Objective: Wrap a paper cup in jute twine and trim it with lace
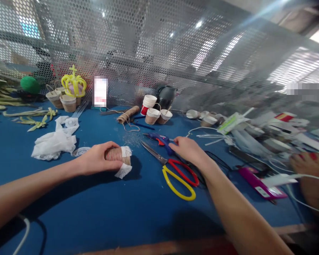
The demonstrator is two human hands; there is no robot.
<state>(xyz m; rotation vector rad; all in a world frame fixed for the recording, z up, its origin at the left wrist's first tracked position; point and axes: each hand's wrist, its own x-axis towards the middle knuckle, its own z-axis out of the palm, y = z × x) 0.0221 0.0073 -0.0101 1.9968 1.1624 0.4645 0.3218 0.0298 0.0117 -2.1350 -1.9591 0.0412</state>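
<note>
My left hand (99,158) is closed around a small twine-wrapped cup (114,154) lying on its side above the blue table. White lace trim (126,151) runs along its rim, with a loose end hanging down. To the right, my right hand (188,148) is closed at the handle of a blue hot glue gun (157,137), whose nozzle points left. Its fingers partly hide the grip. Large scissors (163,161) with one red and one yellow handle lie slightly open just below the glue gun. A heap of white lace ribbon (54,143) rests left of the cup.
Several twine-wrapped cups (152,116) stand along the perforated metal screen (138,53), near a twine roll (129,114). A yellow crown ornament (73,85) sits back left. A purple box (263,183), cables and clutter fill the right side, where another person's hand (307,164) rests.
</note>
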